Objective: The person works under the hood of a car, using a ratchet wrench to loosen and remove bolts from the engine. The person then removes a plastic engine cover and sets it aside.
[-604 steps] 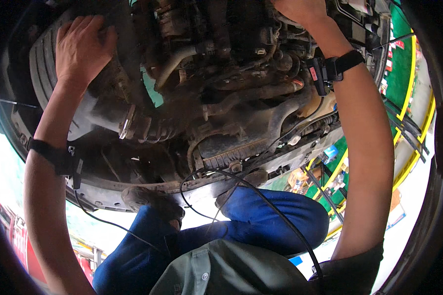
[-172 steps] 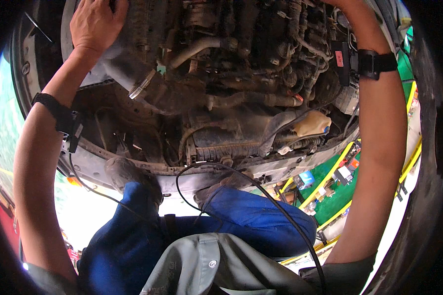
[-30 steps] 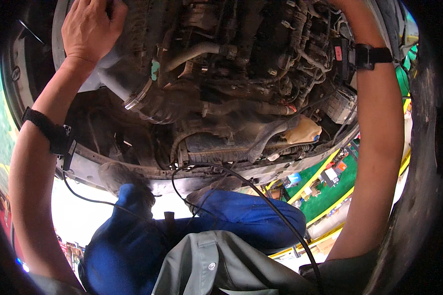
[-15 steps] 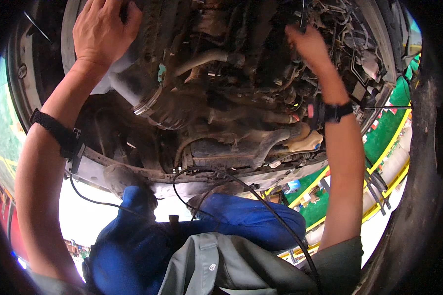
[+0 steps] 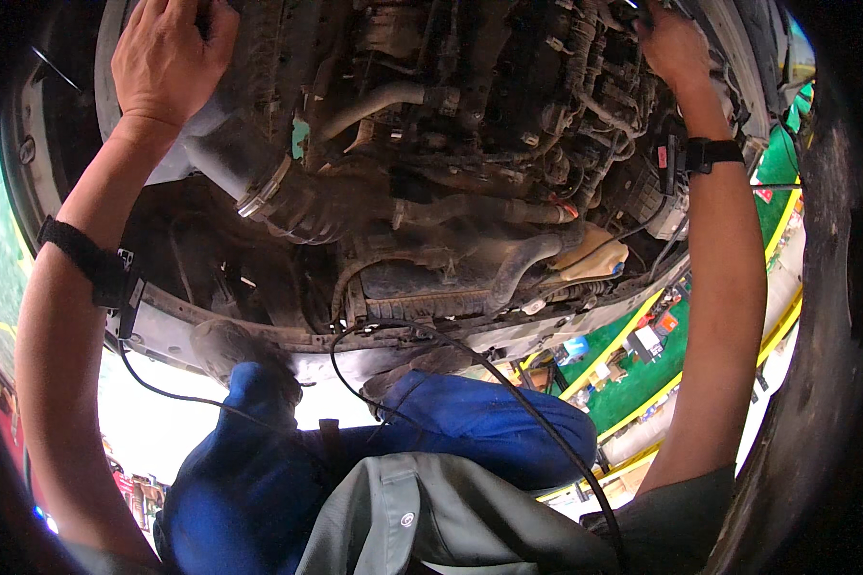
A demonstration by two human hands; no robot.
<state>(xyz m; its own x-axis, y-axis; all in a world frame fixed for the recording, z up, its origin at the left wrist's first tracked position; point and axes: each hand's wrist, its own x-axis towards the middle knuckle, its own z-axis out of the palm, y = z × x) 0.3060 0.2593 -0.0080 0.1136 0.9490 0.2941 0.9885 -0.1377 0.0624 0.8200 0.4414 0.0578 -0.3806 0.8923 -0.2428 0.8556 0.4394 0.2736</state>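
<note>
My left hand (image 5: 171, 72) reaches up over the grey air intake duct (image 5: 222, 153) at the far left of the engine bay. Its fingertips run out of the picture at the top, so their grip is hidden. At the upper right, my right hand (image 5: 679, 53) has its fingers curled beside hoses and wiring. A small shiny end of something slim shows at those fingers, cut off by the picture's edge. A metal clamp (image 5: 264, 187) rings the duct's near end.
Dirty hoses, such as a curved pipe (image 5: 379, 103), fill the engine bay. A tan reservoir (image 5: 594, 257) sits near its front edge. My blue-trousered legs (image 5: 489, 412) rest at that edge, with a black cable (image 5: 508, 383) across them. Yellow-edged green flooring (image 5: 633, 374) lies beyond.
My right hand has moved right, from above the middle hoses to the engine bay's right side. My left hand has shifted slightly left in the picture, as the whole view moved a little.
</note>
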